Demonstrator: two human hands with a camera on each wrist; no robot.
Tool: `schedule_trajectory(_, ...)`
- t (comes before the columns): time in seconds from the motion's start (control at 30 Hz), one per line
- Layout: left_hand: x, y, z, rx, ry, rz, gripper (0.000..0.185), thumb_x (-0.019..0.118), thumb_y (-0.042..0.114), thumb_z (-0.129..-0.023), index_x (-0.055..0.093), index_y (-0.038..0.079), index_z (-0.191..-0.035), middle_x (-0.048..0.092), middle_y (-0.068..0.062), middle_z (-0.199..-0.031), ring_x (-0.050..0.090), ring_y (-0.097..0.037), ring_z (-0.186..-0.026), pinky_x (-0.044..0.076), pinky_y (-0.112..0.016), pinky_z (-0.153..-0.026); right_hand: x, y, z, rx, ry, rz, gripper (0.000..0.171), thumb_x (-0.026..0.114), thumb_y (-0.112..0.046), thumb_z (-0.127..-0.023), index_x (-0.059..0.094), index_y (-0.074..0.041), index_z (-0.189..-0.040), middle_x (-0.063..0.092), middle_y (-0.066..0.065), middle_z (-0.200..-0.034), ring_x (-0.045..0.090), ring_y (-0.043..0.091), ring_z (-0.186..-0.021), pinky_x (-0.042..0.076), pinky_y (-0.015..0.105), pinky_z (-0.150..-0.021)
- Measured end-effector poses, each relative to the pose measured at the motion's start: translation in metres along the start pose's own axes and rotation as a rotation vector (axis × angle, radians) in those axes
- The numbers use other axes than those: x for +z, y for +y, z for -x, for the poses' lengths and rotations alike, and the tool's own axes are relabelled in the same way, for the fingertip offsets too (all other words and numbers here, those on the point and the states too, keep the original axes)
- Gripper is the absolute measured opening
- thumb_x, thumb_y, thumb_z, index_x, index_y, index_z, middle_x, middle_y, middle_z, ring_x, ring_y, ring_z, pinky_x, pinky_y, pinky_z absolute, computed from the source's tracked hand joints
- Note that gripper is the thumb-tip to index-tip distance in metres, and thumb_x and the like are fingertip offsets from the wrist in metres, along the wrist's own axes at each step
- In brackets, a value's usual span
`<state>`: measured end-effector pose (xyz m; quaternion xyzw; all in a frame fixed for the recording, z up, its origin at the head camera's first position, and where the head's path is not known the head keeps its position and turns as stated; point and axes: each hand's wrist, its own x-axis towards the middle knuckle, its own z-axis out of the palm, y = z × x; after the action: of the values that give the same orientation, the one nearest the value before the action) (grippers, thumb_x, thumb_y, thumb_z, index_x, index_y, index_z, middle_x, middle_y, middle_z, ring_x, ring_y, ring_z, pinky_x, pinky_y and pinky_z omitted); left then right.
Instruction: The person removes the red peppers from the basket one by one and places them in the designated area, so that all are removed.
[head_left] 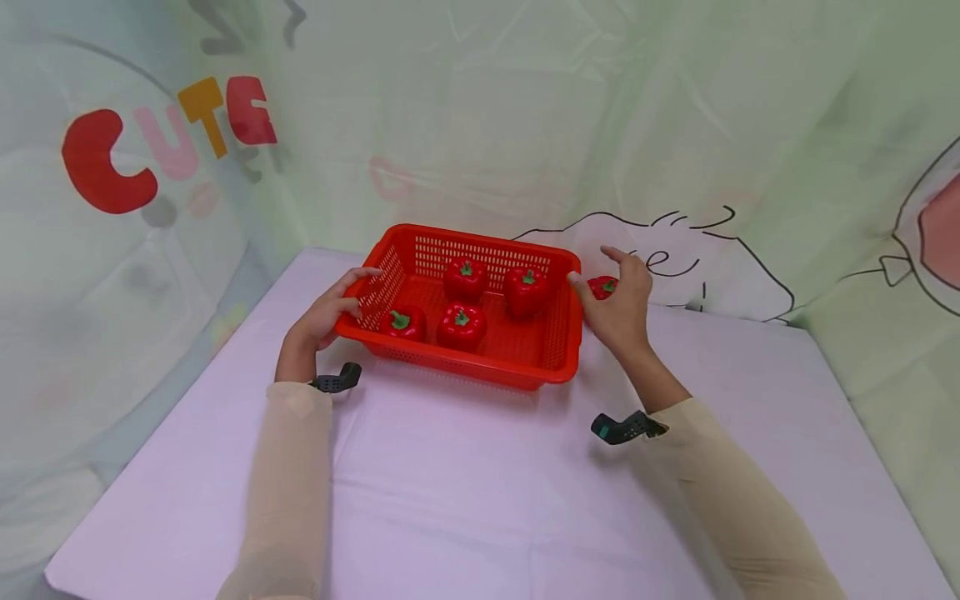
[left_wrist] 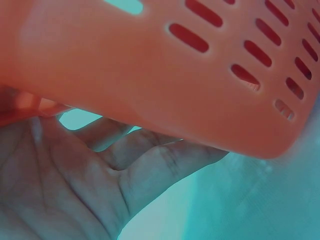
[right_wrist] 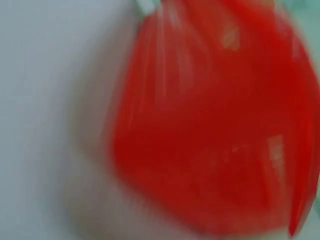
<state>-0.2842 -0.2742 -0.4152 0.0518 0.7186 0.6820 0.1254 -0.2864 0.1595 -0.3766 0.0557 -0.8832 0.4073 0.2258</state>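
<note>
A red plastic basket with slotted walls holds several glossy red bell peppers with green stems. At its left end, my left hand grips the rim, fingertips over the edge. The left wrist view has the basket wall close up, the palm and fingers of the left hand along its rim. Beyond the basket's right end lies another red bell pepper, partly hidden by my right hand, whose thumb and forefinger are spread apart, thumb by the rim. A bell pepper fills the right wrist view, blurred.
A pale lilac cloth covers the table. Behind it hangs a light curtain with printed drawings and letters. Dark camera mounts project inward from both wrists.
</note>
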Motion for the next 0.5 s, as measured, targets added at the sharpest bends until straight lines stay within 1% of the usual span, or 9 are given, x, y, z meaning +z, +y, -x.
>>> schedule_trajectory(0.1, 0.0, 0.0, 0.0, -0.001, 0.001, -0.002, 0.073, 0.04, -0.007, -0.084, 0.038, 0.03, -0.146, 0.022, -0.007, -0.158, 0.032, -0.034, -0.138, 0.059, -0.028, -0.082, 0.005, -0.026, 0.009, -0.061, -0.09, -0.025, 0.075, 0.074, -0.032, -0.084, 0.039, -0.012, -0.146, 0.042, 0.012, -0.148, 0.037, 0.029, -0.137, 0.049, 0.057, -0.1)
schedule_trajectory(0.17, 0.0, -0.001, 0.0, -0.002, 0.001, -0.002, 0.073, 0.04, -0.007, -0.084, 0.038, 0.03, -0.146, 0.022, -0.007, -0.158, 0.032, -0.034, -0.138, 0.059, -0.029, -0.083, 0.008, -0.041, 0.015, -0.08, -0.172, -0.032, 0.078, 0.077, -0.031, -0.081, 0.039, -0.012, -0.146, 0.043, 0.012, -0.147, 0.04, 0.03, -0.135, 0.051, 0.057, -0.098)
schedule_trajectory(0.23, -0.001, -0.001, 0.0, 0.001, 0.001, -0.003, 0.073, 0.04, -0.007, -0.084, 0.038, 0.03, -0.146, 0.022, -0.007, -0.157, 0.033, -0.033, -0.138, 0.059, -0.029, -0.083, 0.013, -0.055, 0.019, -0.086, -0.27, -0.02, 0.081, 0.079, -0.03, -0.079, 0.038, -0.012, -0.146, 0.043, 0.012, -0.147, 0.04, 0.032, -0.136, 0.051, 0.057, -0.098)
schedule_trajectory(0.37, -0.002, -0.001, -0.001, 0.005, 0.001, -0.004, 0.073, 0.04, -0.007, -0.084, 0.038, 0.03, -0.146, 0.023, -0.007, -0.157, 0.033, -0.033, -0.137, 0.059, -0.029, -0.084, 0.027, -0.072, 0.026, -0.06, -0.445, 0.032, 0.083, 0.08, -0.032, -0.079, 0.037, -0.014, -0.148, 0.042, 0.012, -0.148, 0.039, 0.032, -0.138, 0.052, 0.054, -0.098)
schedule_trajectory(0.5, -0.002, 0.0, -0.001, 0.006, -0.001, -0.003, 0.072, 0.04, -0.007, -0.084, 0.038, 0.03, -0.146, 0.023, -0.007, -0.157, 0.033, -0.033, -0.137, 0.059, -0.03, -0.084, 0.045, -0.082, 0.029, -0.026, -0.551, 0.054, 0.083, 0.079, -0.033, -0.08, 0.036, -0.016, -0.149, 0.041, 0.011, -0.15, 0.038, 0.031, -0.14, 0.051, 0.052, -0.099)
